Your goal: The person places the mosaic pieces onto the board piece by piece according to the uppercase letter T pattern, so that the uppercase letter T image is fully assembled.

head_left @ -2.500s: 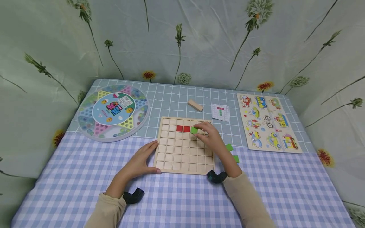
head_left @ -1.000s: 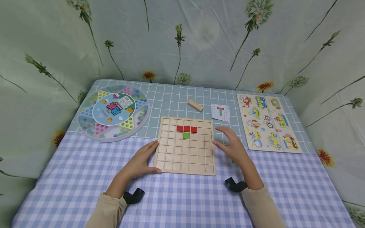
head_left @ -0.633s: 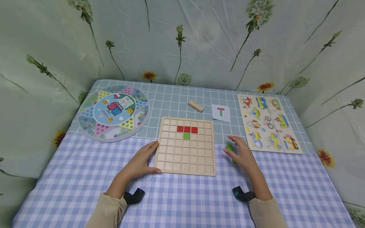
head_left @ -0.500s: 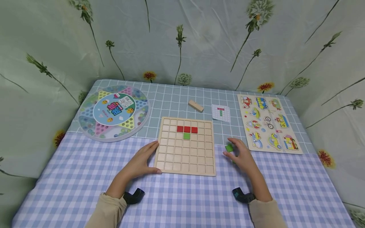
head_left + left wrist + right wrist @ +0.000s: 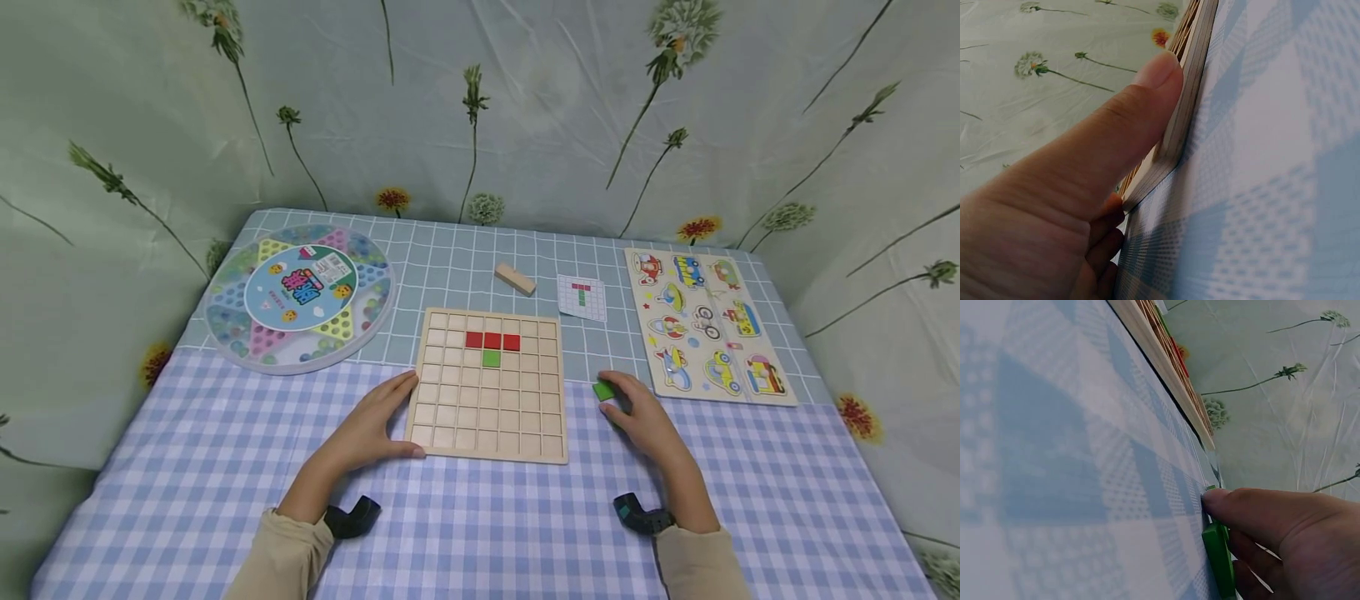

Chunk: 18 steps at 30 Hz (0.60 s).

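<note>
A square wooden grid board (image 5: pixel 487 408) lies on the checked cloth. Three red tiles (image 5: pixel 492 341) form a row in its upper part, with one green tile (image 5: pixel 491 357) below the middle one. Along the board's left side rests my left hand (image 5: pixel 367 425), its thumb at the near corner; the left wrist view shows the thumb (image 5: pixel 1157 70) against the wooden edge. To the right of the board, my right hand (image 5: pixel 637 417) is at a loose green tile (image 5: pixel 603 390), fingertips over its far edge and thumb near its front edge. Another green tile (image 5: pixel 1219 559) lies beneath that hand.
Behind the board are a small wooden block (image 5: pixel 515 279) and a pattern card (image 5: pixel 581 297) with a red and green T. A round star-patterned game board (image 5: pixel 300 292) lies at the left, a vehicle picture puzzle (image 5: pixel 708 325) at the right.
The red and green tiles on the board went from two red squares and a held green one to a red row with green below. My right hand moved right to the loose tiles.
</note>
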Each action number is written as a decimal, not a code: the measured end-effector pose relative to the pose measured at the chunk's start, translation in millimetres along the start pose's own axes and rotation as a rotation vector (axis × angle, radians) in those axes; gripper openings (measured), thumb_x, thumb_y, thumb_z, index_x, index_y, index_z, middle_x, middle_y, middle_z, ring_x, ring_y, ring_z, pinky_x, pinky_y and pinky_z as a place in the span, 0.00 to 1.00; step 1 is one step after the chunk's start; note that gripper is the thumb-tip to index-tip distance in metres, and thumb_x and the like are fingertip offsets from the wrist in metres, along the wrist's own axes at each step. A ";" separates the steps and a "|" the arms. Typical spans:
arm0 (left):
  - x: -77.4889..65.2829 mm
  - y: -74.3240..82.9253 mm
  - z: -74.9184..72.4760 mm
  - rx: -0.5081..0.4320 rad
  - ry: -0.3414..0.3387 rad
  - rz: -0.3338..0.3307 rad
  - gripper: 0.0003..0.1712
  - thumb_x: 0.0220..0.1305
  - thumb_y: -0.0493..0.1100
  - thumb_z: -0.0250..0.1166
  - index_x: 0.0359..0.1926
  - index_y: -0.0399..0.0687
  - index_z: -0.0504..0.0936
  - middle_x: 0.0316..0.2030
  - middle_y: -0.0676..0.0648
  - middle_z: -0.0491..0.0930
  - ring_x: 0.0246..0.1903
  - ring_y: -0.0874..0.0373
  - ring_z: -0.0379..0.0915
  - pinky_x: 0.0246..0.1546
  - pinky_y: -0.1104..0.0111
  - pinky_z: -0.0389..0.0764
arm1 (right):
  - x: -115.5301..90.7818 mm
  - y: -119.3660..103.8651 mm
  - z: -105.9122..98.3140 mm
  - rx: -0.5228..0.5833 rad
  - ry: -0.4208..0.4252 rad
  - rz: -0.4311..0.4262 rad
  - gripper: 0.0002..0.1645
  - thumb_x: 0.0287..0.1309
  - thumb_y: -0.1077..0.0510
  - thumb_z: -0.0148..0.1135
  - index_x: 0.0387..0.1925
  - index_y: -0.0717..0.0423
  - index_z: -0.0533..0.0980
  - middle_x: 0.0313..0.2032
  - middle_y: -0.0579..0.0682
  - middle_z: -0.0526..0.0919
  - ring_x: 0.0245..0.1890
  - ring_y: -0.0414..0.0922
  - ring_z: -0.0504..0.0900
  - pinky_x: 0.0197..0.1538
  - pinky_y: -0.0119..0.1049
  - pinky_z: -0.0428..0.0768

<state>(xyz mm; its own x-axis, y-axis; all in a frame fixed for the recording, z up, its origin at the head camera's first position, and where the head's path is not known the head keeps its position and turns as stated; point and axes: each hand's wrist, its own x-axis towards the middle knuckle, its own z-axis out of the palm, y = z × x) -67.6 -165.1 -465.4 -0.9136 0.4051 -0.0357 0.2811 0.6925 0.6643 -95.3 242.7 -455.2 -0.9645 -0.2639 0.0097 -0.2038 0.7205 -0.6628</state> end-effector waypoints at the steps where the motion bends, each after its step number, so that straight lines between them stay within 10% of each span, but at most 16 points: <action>1: 0.1 0.1 0.1 0.000 0.001 0.000 0.64 0.34 0.67 0.70 0.68 0.44 0.52 0.67 0.46 0.49 0.64 0.45 0.45 0.59 0.50 0.53 | -0.1 0.4 -0.4 -0.001 0.001 0.000 0.28 0.52 0.66 0.61 0.56 0.65 0.67 0.55 0.63 0.68 0.57 0.58 0.62 0.59 0.51 0.57; 18: 0.7 -0.3 -0.3 0.005 -0.003 0.010 0.63 0.35 0.66 0.70 0.68 0.43 0.52 0.67 0.45 0.49 0.64 0.45 0.45 0.59 0.51 0.53 | -0.8 -1.2 0.1 -0.060 0.042 0.072 0.19 0.53 0.64 0.61 0.48 0.65 0.73 0.47 0.61 0.71 0.50 0.57 0.69 0.54 0.52 0.64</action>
<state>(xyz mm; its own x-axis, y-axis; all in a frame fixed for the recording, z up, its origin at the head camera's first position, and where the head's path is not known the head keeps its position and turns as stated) -68.5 -165.2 -465.3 -0.9098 0.4139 -0.0319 0.2915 0.6916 0.6609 -94.4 242.1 -454.4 -0.9830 -0.1835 -0.0040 -0.1420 0.7741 -0.6169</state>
